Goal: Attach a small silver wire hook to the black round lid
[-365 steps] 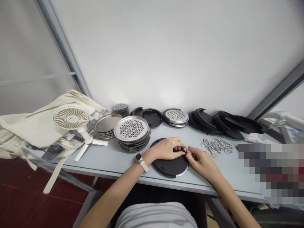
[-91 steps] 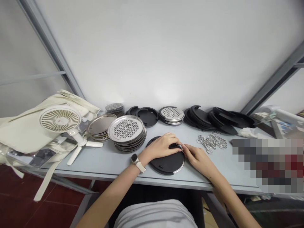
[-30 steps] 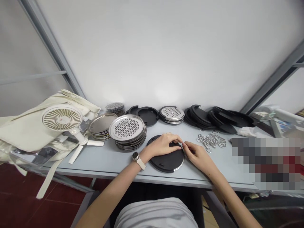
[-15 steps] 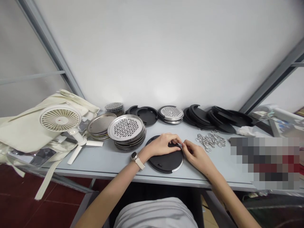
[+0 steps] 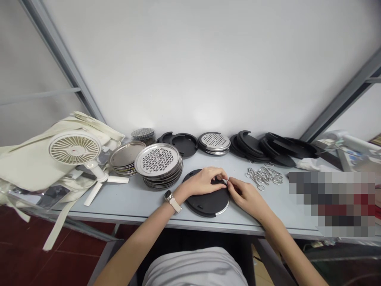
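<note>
A black round disc (image 5: 208,200) with a bright metal rim lies flat near the grey table's front edge. My left hand (image 5: 204,180), a watch on its wrist, rests curled on the disc's far side and presses it down. My right hand (image 5: 244,193) sits at the disc's right edge, its fingers pinched on a small metal ring (image 5: 226,182) where the two hands meet. A pile of loose metal rings (image 5: 263,175) lies just to the right.
Stacks of perforated steel discs (image 5: 157,163) and plain steel plates (image 5: 126,156) stand to the left. Black rings (image 5: 269,149) and another perforated stack (image 5: 214,143) line the wall. A white fan (image 5: 76,151) on a cream bag sits far left.
Both hands stay at the disc's right edge with only small finger movements. The view has shifted slightly.
</note>
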A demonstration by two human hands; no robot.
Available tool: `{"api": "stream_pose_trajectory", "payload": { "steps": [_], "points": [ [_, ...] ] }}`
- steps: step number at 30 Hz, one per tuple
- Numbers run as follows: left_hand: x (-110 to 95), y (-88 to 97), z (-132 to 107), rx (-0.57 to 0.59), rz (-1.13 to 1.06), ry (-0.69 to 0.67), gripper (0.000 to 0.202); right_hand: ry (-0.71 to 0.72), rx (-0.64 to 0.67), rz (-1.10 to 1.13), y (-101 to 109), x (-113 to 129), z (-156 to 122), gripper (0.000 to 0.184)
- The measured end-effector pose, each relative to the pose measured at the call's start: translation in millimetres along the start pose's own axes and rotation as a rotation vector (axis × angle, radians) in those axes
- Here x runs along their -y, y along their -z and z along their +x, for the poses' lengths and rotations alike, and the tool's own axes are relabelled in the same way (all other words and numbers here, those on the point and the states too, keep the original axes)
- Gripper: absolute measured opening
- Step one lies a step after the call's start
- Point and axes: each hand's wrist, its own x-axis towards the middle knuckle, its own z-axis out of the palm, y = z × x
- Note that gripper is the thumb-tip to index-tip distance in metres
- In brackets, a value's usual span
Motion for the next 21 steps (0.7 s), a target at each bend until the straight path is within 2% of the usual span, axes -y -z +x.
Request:
{"api": "stream_pose_trajectory", "payload": {
  "steps": [9, 16, 21],
  "points": [
    [-3.1, 1.9, 0.2, 0.012, -0.059, 0.053, 0.021, -0.038, -0.05, 0.009, -3.8, -0.2, 0.5, 0.028],
    [-0.9, 1.8, 0.0, 0.026, -0.088, 0.02, 0.023, -0.088, -0.125, 0.001, -6.0, -6.5, 1.9, 0.029],
    [-1.7, 1.3, 0.4, 0.02, -0.025, 0.01, 0.02, -0.037, -0.046, -0.009, -2.4, -2.8, 1.0, 0.03]
  ]
}}
